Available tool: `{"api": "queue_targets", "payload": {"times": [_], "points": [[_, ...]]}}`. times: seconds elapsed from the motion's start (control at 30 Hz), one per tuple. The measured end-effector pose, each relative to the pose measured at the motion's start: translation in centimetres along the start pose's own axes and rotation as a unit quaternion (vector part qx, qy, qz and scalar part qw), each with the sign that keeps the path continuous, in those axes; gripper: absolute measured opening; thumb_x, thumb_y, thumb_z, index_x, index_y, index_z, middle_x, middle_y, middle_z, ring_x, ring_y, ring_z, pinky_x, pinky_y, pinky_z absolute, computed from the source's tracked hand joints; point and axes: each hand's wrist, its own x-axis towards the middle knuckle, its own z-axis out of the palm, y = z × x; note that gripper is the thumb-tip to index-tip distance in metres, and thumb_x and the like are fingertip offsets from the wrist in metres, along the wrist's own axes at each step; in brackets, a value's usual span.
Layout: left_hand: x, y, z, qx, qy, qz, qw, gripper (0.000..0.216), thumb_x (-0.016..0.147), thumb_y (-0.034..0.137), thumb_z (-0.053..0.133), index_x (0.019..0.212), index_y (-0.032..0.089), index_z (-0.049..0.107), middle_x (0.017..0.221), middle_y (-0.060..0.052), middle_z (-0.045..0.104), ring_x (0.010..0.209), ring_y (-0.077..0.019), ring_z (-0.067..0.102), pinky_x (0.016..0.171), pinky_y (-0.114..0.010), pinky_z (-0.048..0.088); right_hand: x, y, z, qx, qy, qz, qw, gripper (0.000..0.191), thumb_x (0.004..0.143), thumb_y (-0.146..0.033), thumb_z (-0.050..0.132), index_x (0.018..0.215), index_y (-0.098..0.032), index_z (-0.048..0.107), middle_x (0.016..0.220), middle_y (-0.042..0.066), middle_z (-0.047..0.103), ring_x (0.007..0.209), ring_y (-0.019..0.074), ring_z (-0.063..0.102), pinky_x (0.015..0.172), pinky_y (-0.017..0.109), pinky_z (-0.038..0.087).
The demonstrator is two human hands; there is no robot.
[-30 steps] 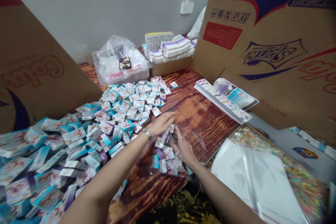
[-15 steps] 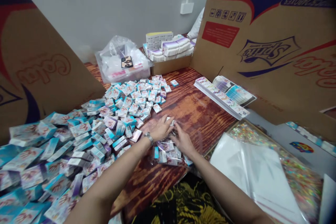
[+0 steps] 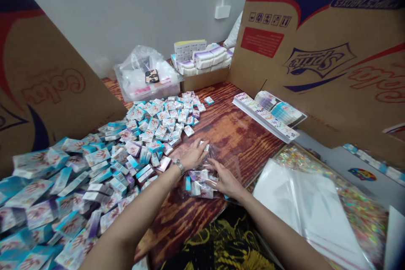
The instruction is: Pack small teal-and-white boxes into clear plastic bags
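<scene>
Palms rest open on the clear bag (image 3: 206, 176) (boxes (image 3: 196, 188) inside). Left hand (image 3: 193, 157) covers its far end, right hand (image 3: 226, 181) nearer.

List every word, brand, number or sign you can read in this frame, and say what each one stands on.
"Sprite", upside down: right cardboard box.
"Cola", red script: left cardboard box.
Handling pictograms, no words: top of the right cardboard box.
Too small or blurred to read: red label, white lettering on the blue band, small boxes, clear bag under the hands, printed sheets.
</scene>
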Motion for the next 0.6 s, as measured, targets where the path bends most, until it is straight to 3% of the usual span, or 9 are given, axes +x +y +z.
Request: {"api": "queue_targets", "payload": {"times": [0.17,0.43,0.6], "points": [[0.0,0.1,0.0,0.007,0.000,0.002,1.000,0.049,0.094,0.042,0.029,0.138,0.021,0.029,0.138,-0.013,0.031,0.129,-0.0244,0.034,0.106,-0.039,0.030,0.0,-0.9,0.8,-0.012,0.076,0.011,0.997,0.064,0.074,-0.025,0.063,0.130,-0.020,0.033,0.115,0.010,0.057,0.107,0.0235,0.055,0.091,0.040,0.044],[-0.1,0.5,-0.1,0.024,-0.006,0.000,1.000,0.048,0.095,0.039,0.024,0.138,0.020,0.029,0.139,-0.014,0.030,0.129,-0.0249,0.034,0.105,-0.040,0.032,1.3,-1.3,3.4,0.077,0.127,0.033,0.988,0.059,0.075,-0.027,0.063,0.125,-0.021,0.032,0.105,0.008,0.054,0.083,0.0168,0.061,0.078,0.035,0.051],[-0.4,0.6,0.0,0.035,-0.006,0.010,0.999,0.050,0.094,0.043,0.023,0.138,0.019,0.029,0.141,-0.015,0.028,0.132,-0.0266,0.028,0.106,-0.042,0.030,2.1,-0.8,3.8,0.105,0.151,0.085,0.979,0.062,0.070,-0.027,0.065,0.121,-0.021,0.032,0.090,0.002,0.052,0.071,0.0152,0.061,0.062,0.029,0.052]]}}
